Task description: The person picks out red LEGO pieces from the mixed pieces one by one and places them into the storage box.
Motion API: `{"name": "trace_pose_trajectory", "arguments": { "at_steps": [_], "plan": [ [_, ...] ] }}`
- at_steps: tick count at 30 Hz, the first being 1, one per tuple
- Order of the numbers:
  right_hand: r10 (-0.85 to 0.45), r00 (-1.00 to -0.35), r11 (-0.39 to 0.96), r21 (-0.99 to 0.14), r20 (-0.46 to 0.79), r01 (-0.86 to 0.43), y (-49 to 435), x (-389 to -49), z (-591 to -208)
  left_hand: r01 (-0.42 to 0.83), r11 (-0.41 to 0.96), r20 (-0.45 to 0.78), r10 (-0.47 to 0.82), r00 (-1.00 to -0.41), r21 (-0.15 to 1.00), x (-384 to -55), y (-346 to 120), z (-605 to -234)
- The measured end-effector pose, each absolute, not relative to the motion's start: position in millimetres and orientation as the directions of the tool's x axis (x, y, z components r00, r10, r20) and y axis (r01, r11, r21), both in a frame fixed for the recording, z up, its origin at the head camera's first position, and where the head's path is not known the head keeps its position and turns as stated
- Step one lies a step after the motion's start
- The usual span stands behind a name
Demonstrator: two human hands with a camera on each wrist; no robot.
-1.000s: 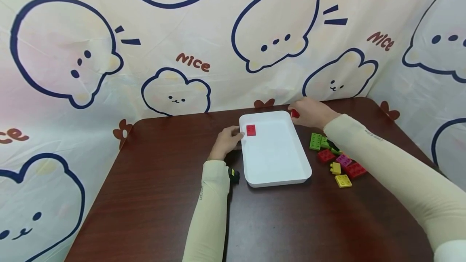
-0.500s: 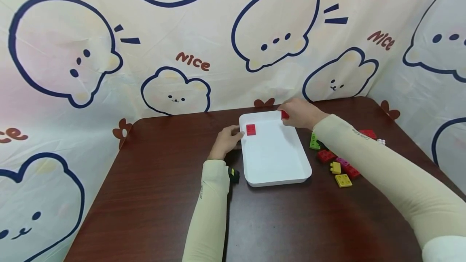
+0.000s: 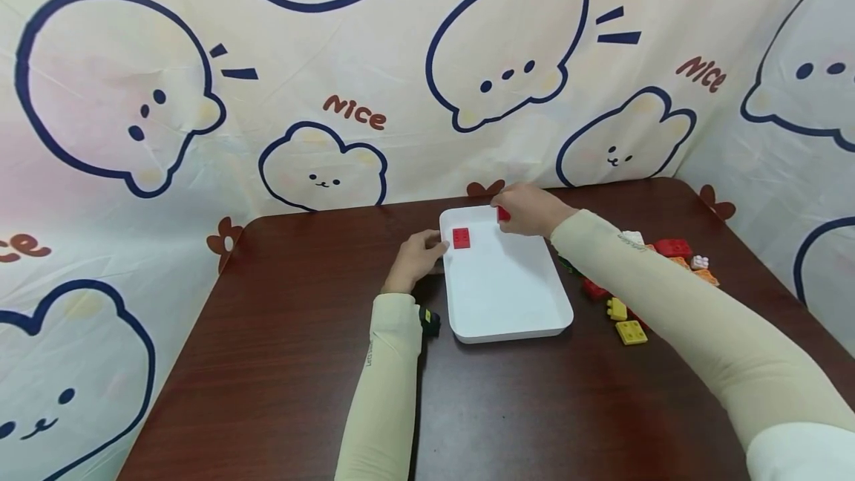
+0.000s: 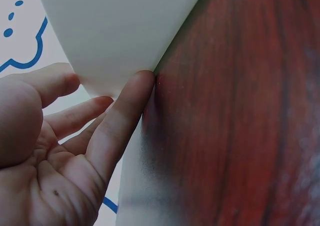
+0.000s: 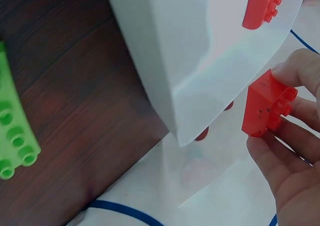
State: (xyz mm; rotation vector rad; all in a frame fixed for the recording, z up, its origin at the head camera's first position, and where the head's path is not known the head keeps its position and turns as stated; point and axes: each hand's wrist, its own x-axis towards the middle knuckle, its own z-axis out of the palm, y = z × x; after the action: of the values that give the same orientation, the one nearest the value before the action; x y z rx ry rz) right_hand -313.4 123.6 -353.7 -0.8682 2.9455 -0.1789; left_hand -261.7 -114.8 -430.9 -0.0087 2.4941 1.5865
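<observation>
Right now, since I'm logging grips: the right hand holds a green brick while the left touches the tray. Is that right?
No: the brick in the right hand is red, not green, as the right wrist view shows; the left hand does touch the tray.

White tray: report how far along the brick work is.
Looks done: one red brick lies in the white tray. In hand: the right hand pinches a second red brick near the tray's far end; the left hand touches the tray's left side. Apparently left: the loose bricks on the table to the tray's right, partly hidden by the right sleeve.
</observation>
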Motion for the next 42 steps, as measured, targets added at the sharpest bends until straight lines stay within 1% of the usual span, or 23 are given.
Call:
{"name": "trace_pose_trajectory", "arguments": {
  "at_steps": [5,13,26,37,42],
  "plan": [
    [-0.554,-0.831,0.828,-0.143,-0.056,-0.542,113,-316,-359,-0.106,0.427,-0.163,0.1,-0.982,0.898,-262,-115,-432],
    [-0.576,-0.815,0.815,-0.12,-0.065,-0.567,103,-322,-369,-0.1,0.441,-0.159,0.098,-0.982,0.892,-262,-113,-432],
    [-0.573,-0.813,0.819,-0.113,-0.105,-0.562,94,-327,-381,-0.109,0.435,-0.164,0.09,-0.982,0.894,-260,-113,-430],
    [-0.525,-0.835,0.851,-0.121,-0.166,-0.511,90,-328,-387,-0.099,0.439,-0.158,0.099,-0.982,0.893,-259,-113,-428],
    [-0.531,-0.827,0.847,-0.123,-0.184,-0.517,88,-328,-388,-0.095,0.444,-0.153,0.098,-0.983,0.891,-259,-115,-428]
  ]
}}
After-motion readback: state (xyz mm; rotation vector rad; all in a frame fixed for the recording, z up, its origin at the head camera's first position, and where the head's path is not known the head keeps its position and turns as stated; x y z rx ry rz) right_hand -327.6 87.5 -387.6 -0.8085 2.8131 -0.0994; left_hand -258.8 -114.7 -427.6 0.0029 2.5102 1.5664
